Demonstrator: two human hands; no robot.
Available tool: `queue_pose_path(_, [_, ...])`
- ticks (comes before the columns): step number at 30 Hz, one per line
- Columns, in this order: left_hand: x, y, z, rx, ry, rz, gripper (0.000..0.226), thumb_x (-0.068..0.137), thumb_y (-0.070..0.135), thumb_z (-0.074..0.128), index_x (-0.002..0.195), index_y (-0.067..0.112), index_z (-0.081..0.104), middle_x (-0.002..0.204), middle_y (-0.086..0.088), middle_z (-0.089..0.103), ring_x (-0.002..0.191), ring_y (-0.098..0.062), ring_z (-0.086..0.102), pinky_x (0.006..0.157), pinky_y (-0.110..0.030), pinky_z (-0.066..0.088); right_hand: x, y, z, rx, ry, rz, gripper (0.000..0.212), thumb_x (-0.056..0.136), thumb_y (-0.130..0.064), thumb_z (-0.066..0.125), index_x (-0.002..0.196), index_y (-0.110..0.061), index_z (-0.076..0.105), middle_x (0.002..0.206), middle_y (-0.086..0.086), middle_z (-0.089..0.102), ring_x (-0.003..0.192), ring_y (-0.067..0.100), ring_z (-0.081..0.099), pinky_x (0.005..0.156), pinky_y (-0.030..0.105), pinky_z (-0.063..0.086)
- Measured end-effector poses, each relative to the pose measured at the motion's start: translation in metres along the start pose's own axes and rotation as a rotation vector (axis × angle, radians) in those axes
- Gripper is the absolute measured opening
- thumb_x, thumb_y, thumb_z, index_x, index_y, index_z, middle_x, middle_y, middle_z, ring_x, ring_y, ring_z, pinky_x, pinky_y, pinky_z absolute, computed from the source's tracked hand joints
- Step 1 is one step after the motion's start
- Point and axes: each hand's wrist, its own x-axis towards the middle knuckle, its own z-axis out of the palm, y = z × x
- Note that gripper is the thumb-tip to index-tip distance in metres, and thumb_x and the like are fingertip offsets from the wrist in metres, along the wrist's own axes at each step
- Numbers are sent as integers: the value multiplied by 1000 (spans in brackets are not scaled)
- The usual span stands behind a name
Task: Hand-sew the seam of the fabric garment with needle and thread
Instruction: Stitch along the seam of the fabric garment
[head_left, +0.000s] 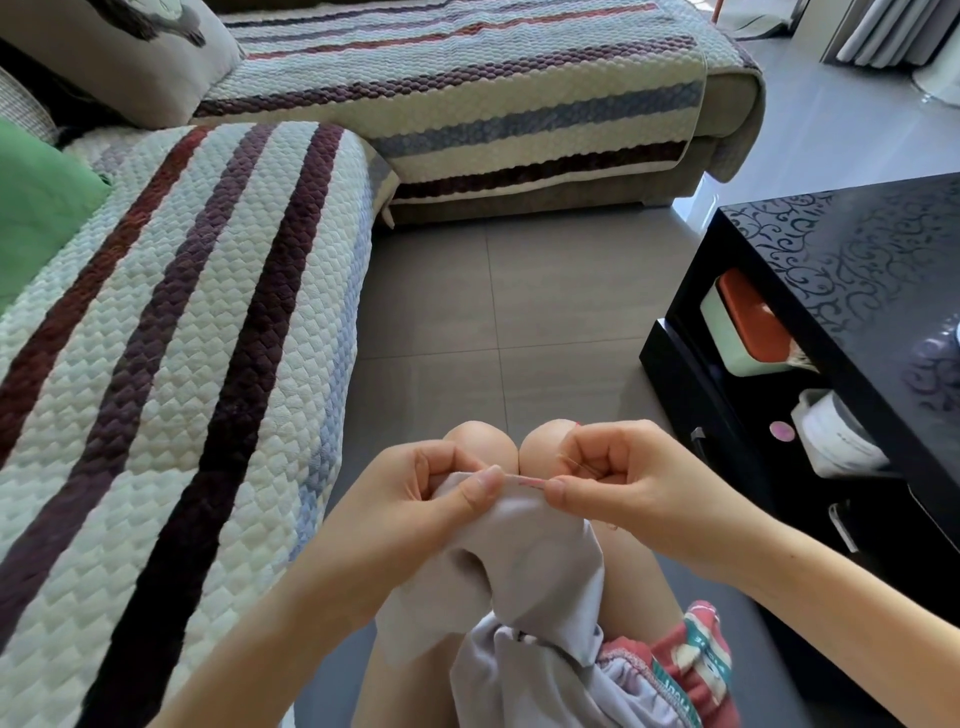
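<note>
Here the grey garment (530, 571) hangs from both my hands over my lap, its folded seam edge (523, 482) stretched taut between my thumbs, just above my knees (485, 441). My left hand (431, 488) pinches the cloth between thumb and curled fingers. My right hand (618, 478) is curled too, thumb and forefinger nipping the seam's right end, where pinkish stitching shows; the needle is too fine to make out. The striped quilted sofa cover (182, 338) lies to my left, a black coffee table (857, 270) to my right, with grey floor tiles (493, 301) between.
</note>
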Motion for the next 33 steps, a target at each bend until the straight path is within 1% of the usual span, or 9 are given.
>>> queue_pose_path(2, [2, -2, 1, 0, 14, -2, 16, 73, 33, 65, 66, 21, 72, 65, -3, 65, 62, -11, 59, 54, -20, 47, -1, 3, 2, -48, 37, -12, 27, 83, -14, 73, 59, -19, 61, 53, -14, 46, 51, 1, 39, 52, 12, 33])
queue_pose_path(4, [2, -3, 2, -6, 20, 5, 16, 74, 33, 64, 66, 22, 73, 64, -2, 66, 62, -10, 60, 55, -20, 48, -3, 4, 4, -128, 65, -70, 18, 83, -23, 72, 70, -15, 61, 54, -12, 41, 51, 2, 36, 53, 12, 32])
queue_pose_path(7, [3, -3, 1, -15, 38, 16, 15, 75, 32, 64, 67, 23, 73, 66, -1, 67, 63, -9, 62, 57, -21, 49, -8, 6, 7, -167, 120, -139, 15, 86, -30, 58, 83, -16, 54, 56, -8, 40, 52, 4, 34, 52, 13, 30])
queue_pose_path(9, [5, -3, -1, 5, 60, 18, 14, 74, 34, 64, 68, 24, 73, 66, 0, 67, 64, -9, 61, 60, -24, 48, -13, 8, 9, -264, 171, -180, 13, 88, -27, 53, 78, -20, 49, 58, -11, 45, 55, 5, 40, 54, 13, 31])
queue_pose_path(12, [6, -2, -1, 5, 63, 19, 14, 73, 34, 64, 68, 26, 74, 67, 1, 68, 64, -9, 62, 61, -24, 48, -16, 10, 14, -412, 227, -271, 16, 87, -24, 55, 72, -21, 50, 59, -8, 45, 60, 3, 43, 57, 11, 30])
queue_pose_path(15, [6, -2, -1, -6, 57, 27, 14, 74, 33, 64, 68, 27, 75, 69, 2, 70, 66, -8, 63, 60, -21, 49, -15, 12, 16, -430, 242, -306, 17, 85, -25, 54, 71, -16, 54, 57, -4, 47, 59, 2, 42, 57, 9, 30])
queue_pose_path(18, [7, -2, -1, -9, 46, 31, 14, 75, 33, 63, 70, 26, 75, 74, -2, 73, 68, -9, 65, 62, -22, 50, -14, 13, 16, -446, 248, -295, 15, 84, -16, 58, 69, -13, 55, 55, -3, 46, 58, 3, 43, 56, 9, 31])
queue_pose_path(24, [8, 0, 0, -49, 35, 41, 15, 75, 29, 63, 68, 26, 76, 67, 4, 70, 62, -4, 63, 56, -16, 49, -12, 13, 16, -441, 256, -282, 13, 82, -14, 58, 69, -14, 56, 56, -4, 47, 58, 2, 45, 55, 8, 30])
queue_pose_path(33, [9, 0, 1, -55, 15, 58, 16, 75, 27, 62, 67, 25, 76, 64, 5, 69, 60, -3, 62, 54, -15, 48, -11, 13, 16, -460, 260, -280, 14, 81, -13, 58, 68, -17, 54, 54, -8, 44, 58, 2, 45, 55, 8, 31])
